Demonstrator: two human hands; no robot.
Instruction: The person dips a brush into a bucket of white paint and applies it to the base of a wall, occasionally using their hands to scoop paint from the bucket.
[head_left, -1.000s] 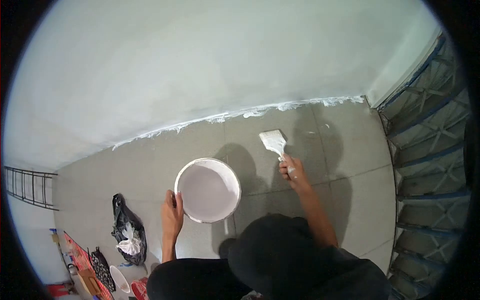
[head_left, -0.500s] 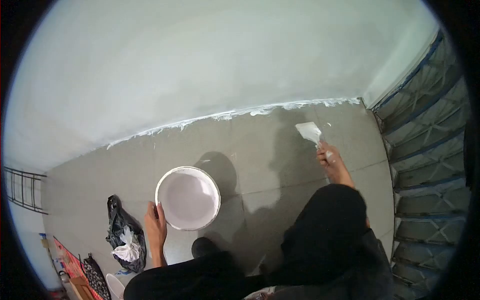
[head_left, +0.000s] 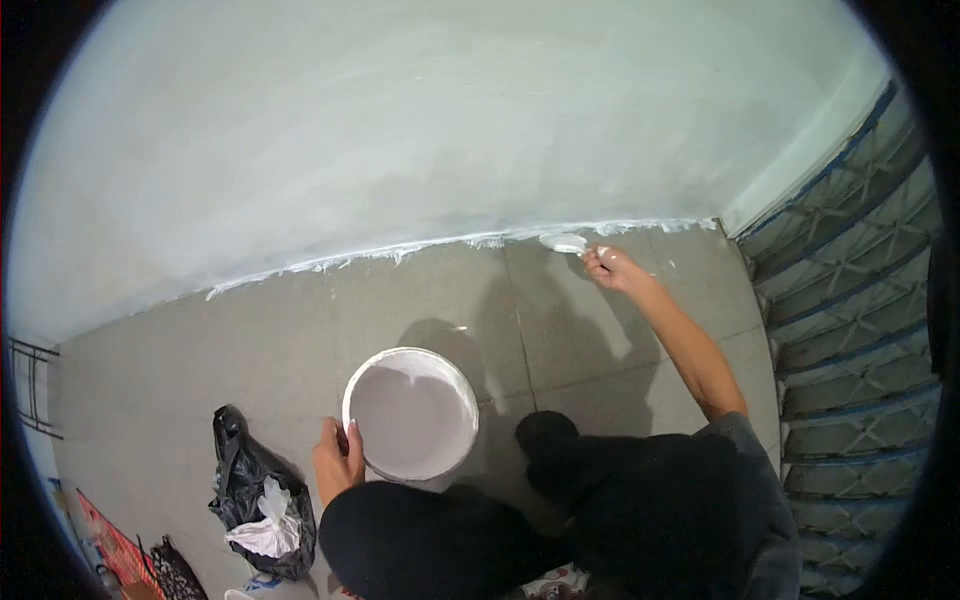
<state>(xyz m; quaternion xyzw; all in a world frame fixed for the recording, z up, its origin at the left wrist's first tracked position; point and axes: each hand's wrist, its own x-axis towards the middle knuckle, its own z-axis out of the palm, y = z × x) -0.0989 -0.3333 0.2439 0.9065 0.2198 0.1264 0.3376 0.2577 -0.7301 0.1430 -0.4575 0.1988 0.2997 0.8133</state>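
My left hand (head_left: 338,456) grips the near left side of a round white bucket (head_left: 470,395), thumb at the rim. Pale paint (head_left: 412,425) shows inside the bucket. Farther forward and to the right, my right hand (head_left: 611,268) is closed round the handle of a paintbrush (head_left: 564,243) coated in white. The brush head points left, close to the foot of the white wall (head_left: 430,150). A ragged strip of wet white paint (head_left: 390,250) runs along the wall's bottom edge and onto the floor tiles.
Grey floor tiles (head_left: 260,335) stretch along the wall. A black plastic bag (head_left: 235,465) with a white bag (head_left: 272,525) lies left of the bucket. A folding metal gate (head_left: 850,330) borders the right side. A black metal rack (head_left: 30,385) stands far left.
My right hand has moved forward and left, bringing the paintbrush from over the tiles to the wall's base. The bucket, with my left hand on it, appears farther right in view.
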